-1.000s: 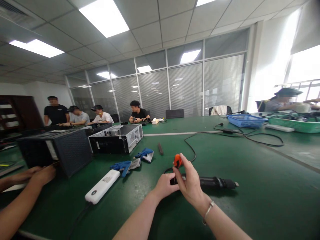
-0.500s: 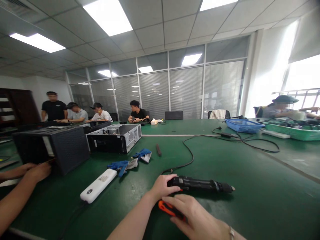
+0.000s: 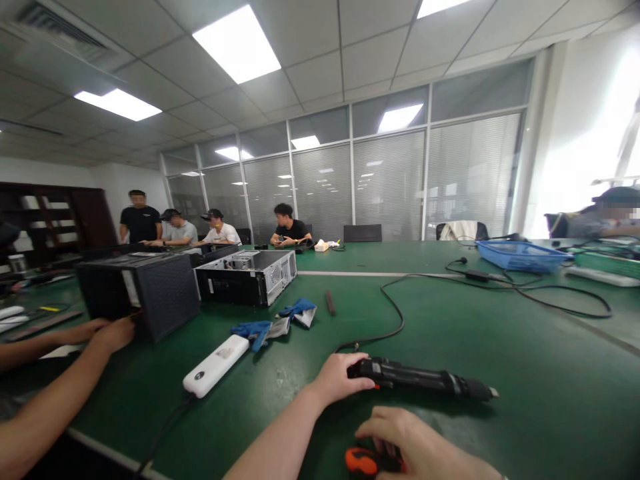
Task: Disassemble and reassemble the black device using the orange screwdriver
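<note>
My left hand [image 3: 339, 381] is closed round the rear end of a black electric screwdriver [image 3: 425, 377], which lies on the green table with its tip pointing right. A black cord [image 3: 400, 313] runs from behind that hand toward the back right. Nearer to me, my right hand [image 3: 417, 437] has its fingers curled over an orange-and-black handle [image 3: 361, 460]. The rest of that tool is hidden under the palm, so its kind does not show.
A white power strip [image 3: 216, 365], blue-and-grey work gloves [image 3: 273, 327] and a dark bar [image 3: 331, 303] lie left of centre. Another person's hands [image 3: 113, 333] work at a black computer case [image 3: 170, 293]. An opened case [image 3: 235, 287] stands beside it; a blue basket [image 3: 523, 257] is at the back right.
The view has turned left, so the scene sits farther right. My right hand has drawn the orange-and-black tool nearer to me, away from my left hand, which stays on the electric screwdriver.
</note>
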Demonstrator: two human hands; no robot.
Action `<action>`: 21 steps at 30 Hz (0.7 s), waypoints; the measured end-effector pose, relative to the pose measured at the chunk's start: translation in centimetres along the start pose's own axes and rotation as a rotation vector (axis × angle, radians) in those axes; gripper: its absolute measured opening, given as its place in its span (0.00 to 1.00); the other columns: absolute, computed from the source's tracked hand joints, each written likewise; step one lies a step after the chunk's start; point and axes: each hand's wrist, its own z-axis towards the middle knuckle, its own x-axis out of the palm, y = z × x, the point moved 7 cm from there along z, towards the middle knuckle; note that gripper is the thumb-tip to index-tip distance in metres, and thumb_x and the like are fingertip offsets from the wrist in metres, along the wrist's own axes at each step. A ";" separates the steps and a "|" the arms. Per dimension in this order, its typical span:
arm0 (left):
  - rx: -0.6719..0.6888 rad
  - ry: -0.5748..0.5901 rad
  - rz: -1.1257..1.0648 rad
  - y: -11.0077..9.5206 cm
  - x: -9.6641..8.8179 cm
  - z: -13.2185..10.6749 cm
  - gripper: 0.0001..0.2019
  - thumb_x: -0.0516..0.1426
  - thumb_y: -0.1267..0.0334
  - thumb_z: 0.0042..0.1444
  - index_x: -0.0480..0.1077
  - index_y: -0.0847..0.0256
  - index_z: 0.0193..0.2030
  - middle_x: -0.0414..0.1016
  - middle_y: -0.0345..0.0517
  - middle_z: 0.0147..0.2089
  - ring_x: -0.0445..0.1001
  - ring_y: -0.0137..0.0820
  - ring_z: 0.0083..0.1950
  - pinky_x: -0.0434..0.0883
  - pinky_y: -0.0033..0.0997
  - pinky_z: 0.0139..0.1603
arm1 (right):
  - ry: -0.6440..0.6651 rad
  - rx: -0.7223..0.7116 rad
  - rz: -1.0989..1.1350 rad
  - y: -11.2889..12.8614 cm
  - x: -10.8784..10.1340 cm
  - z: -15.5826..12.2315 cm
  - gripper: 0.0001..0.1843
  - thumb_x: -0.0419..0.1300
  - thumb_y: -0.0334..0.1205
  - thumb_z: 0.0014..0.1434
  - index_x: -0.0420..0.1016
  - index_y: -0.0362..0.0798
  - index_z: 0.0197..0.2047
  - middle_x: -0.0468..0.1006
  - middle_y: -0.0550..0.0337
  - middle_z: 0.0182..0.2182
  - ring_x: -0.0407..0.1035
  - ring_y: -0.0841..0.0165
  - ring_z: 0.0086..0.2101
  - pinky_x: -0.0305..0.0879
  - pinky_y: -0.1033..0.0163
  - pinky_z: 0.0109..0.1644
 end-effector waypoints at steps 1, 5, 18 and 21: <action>0.001 0.002 0.001 -0.1 0.0 0.0 0.27 0.65 0.52 0.51 0.71 0.58 0.57 0.78 0.46 0.50 0.76 0.39 0.48 0.69 0.30 0.49 | 0.002 0.004 0.012 -0.1 0.0 0.0 0.22 0.64 0.39 0.49 0.75 0.53 0.50 0.73 0.61 0.40 0.67 0.68 0.37 0.63 0.68 0.43; 0.007 -0.005 0.004 -0.6 -0.2 -0.2 0.26 0.65 0.53 0.51 0.71 0.57 0.56 0.78 0.44 0.49 0.76 0.38 0.47 0.69 0.29 0.48 | -0.025 0.022 0.059 -0.6 0.0 -0.2 0.21 0.66 0.43 0.49 0.76 0.52 0.48 0.74 0.60 0.39 0.68 0.67 0.37 0.63 0.67 0.41; 0.027 0.027 0.071 -1.7 -0.3 -0.8 0.25 0.62 0.52 0.54 0.69 0.57 0.57 0.77 0.45 0.50 0.76 0.38 0.48 0.69 0.29 0.49 | -0.594 0.153 -0.155 -11.8 -8.0 -1.0 0.28 0.59 0.56 0.54 0.72 0.53 0.56 0.75 0.51 0.46 0.71 0.57 0.45 0.69 0.56 0.48; 0.063 -0.003 0.106 -1.8 -0.3 -0.9 0.26 0.62 0.51 0.54 0.69 0.58 0.58 0.77 0.47 0.49 0.76 0.39 0.48 0.69 0.31 0.49 | -0.589 0.210 -0.284 -15.8 -7.7 -1.6 0.37 0.64 0.57 0.46 0.68 0.60 0.60 0.76 0.52 0.48 0.72 0.52 0.45 0.70 0.51 0.48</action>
